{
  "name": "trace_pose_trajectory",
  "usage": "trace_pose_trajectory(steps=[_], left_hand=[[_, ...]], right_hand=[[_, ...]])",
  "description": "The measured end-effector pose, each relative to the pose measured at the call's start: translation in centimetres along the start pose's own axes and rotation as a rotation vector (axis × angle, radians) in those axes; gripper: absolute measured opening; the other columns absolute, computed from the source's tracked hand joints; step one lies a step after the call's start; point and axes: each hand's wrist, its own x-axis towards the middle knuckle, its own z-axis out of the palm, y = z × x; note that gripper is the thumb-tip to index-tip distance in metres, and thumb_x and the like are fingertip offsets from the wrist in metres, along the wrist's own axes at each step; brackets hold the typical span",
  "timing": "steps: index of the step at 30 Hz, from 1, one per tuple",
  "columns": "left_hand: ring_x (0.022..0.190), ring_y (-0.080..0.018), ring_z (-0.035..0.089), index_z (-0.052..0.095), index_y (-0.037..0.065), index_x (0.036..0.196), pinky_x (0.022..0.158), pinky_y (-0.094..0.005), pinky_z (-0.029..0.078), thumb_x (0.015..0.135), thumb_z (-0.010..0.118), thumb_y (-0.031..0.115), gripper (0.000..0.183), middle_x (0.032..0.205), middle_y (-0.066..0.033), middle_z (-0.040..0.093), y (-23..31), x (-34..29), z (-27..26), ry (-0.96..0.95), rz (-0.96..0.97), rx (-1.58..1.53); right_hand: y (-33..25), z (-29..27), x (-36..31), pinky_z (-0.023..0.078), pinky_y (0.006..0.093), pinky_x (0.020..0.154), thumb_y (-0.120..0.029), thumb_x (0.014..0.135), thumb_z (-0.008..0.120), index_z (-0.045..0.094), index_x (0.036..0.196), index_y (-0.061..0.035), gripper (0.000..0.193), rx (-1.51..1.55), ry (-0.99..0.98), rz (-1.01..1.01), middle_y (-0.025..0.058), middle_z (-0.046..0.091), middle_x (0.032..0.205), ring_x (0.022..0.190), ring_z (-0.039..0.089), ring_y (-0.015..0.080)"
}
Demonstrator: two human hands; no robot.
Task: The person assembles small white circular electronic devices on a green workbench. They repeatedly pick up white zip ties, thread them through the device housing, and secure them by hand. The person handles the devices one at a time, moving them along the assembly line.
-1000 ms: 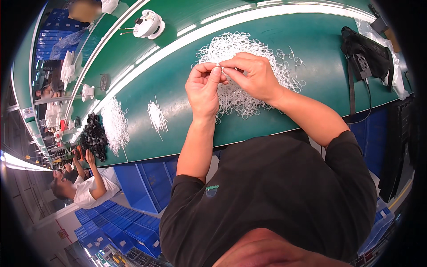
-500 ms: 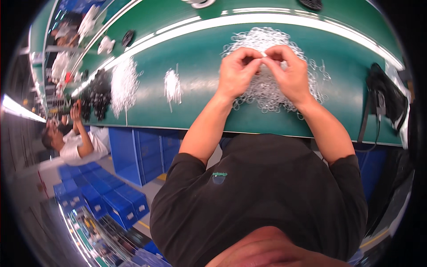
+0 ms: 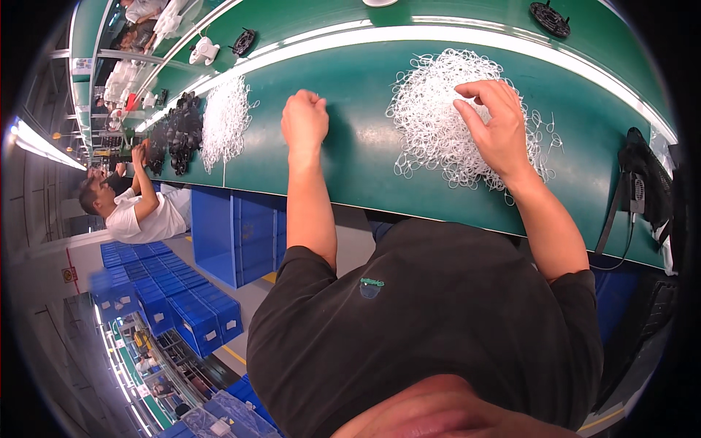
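Observation:
A large heap of thin white loops lies spread on the green table. Above its right part hovers my right hand, thumb and index finger apart, with nothing visible between them. My left hand is over the table left of the heap, fingers curled in. Whatever it may hold is hidden. Farther left lies a second pile of white strands, longer and more aligned. The small bundle of white strands seen earlier is out of sight around my left hand.
Black parts are heaped past the left pile, where a person in a white shirt works. A black mesh bag with a cord lies at the right edge. Blue crates stand below the table. A round black part sits at the back.
My hands were together over the heap, fingertips meeting at a small white piece. Now they are apart: the left has moved left, the right slightly right and its fingers have spread.

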Motion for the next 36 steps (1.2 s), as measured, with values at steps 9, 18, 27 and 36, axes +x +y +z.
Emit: trace_pose_trajectory(steps=[9, 18, 27, 36], left_hand=[[0.092, -0.0374, 0.066, 0.068, 0.004, 0.091, 0.079, -0.0468, 0.052, 0.087, 0.067, 0.016, 0.012, 0.098, -0.0151, 0.069, -0.9, -0.6, 0.0, -0.102, -0.085, 0.13], [0.07, -0.0167, 0.06, 0.062, -0.002, 0.089, 0.068, -0.0316, 0.05, 0.093, 0.066, 0.012, 0.015, 0.085, -0.0074, 0.065, 2.1, 0.0, -1.5, 0.152, 0.057, -0.655], [0.068, -0.0102, 0.057, 0.056, 0.0, 0.102, 0.059, -0.0242, 0.047, 0.097, 0.061, 0.006, 0.009, 0.092, -0.0099, 0.065, 7.2, -0.8, -1.0, -0.139, 0.115, -1.478], [0.076, -0.016, 0.065, 0.059, 0.0, 0.104, 0.067, -0.0293, 0.056, 0.095, 0.061, 0.002, 0.009, 0.1, -0.0137, 0.066, 13.5, -6.0, 1.7, -0.6, 0.114, -1.797]], right_hand=[[0.2, 0.2, -0.3, 0.04, 0.0401, 0.092, -0.012, 0.085, 0.071, 0.068, 0.095, -0.0085, 0.011, -0.011, -0.033, -0.005, 0.0052, 0.067, 0.089, 0.085, 0.061, 0.0249], [0.6, 0.2, -0.3, 0.04, 0.0413, 0.093, -0.011, 0.085, 0.07, 0.068, 0.095, -0.0077, 0.011, 0.026, -0.047, -0.015, 0.0048, 0.067, 0.091, 0.088, 0.061, 0.0244], [0.1, 0.2, -0.3, 0.047, 0.0386, 0.083, -0.012, 0.083, 0.072, 0.067, 0.096, -0.0052, 0.016, 0.148, -0.017, -0.056, 0.0082, 0.068, 0.092, 0.084, 0.063, 0.0263], [-0.3, 0.4, -0.6, 0.051, 0.0362, 0.075, -0.009, 0.08, 0.072, 0.065, 0.097, -0.0062, 0.019, 0.275, -0.05, -0.03, 0.0076, 0.069, 0.089, 0.08, 0.066, 0.0244]])
